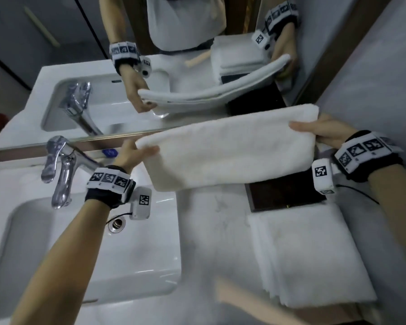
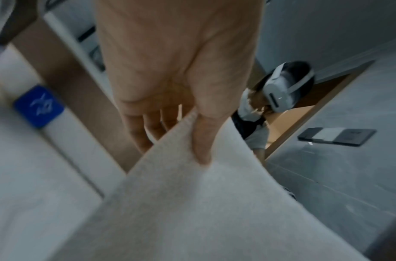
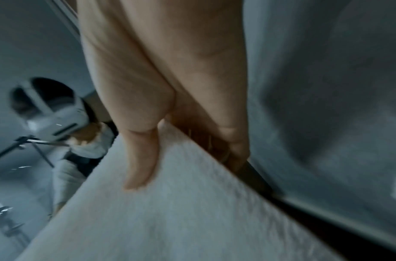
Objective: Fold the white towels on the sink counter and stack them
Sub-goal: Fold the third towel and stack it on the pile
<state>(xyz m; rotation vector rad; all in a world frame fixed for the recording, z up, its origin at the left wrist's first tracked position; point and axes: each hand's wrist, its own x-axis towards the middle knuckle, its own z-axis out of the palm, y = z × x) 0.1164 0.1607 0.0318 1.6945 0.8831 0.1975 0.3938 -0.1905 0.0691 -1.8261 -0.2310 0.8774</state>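
A folded white towel (image 1: 232, 148) hangs in the air above the counter, close to the mirror. My left hand (image 1: 136, 152) pinches its left end, thumb on top and fingers underneath, as the left wrist view shows at the towel (image 2: 192, 203) with my left hand (image 2: 176, 134). My right hand (image 1: 314, 131) pinches the right end the same way; in the right wrist view my right hand (image 3: 181, 153) has its thumb lying on the towel (image 3: 170, 211). A stack of folded white towels (image 1: 314, 254) lies on the counter at the near right.
A white sink basin (image 1: 92, 242) with a chrome tap (image 1: 61, 170) sits at the left. A dark square tray (image 1: 284, 193) lies behind the stack. The marble counter (image 1: 211, 219) runs between basin and stack. A mirror (image 1: 197, 43) backs the counter; a grey wall (image 1: 384, 90) closes the right.
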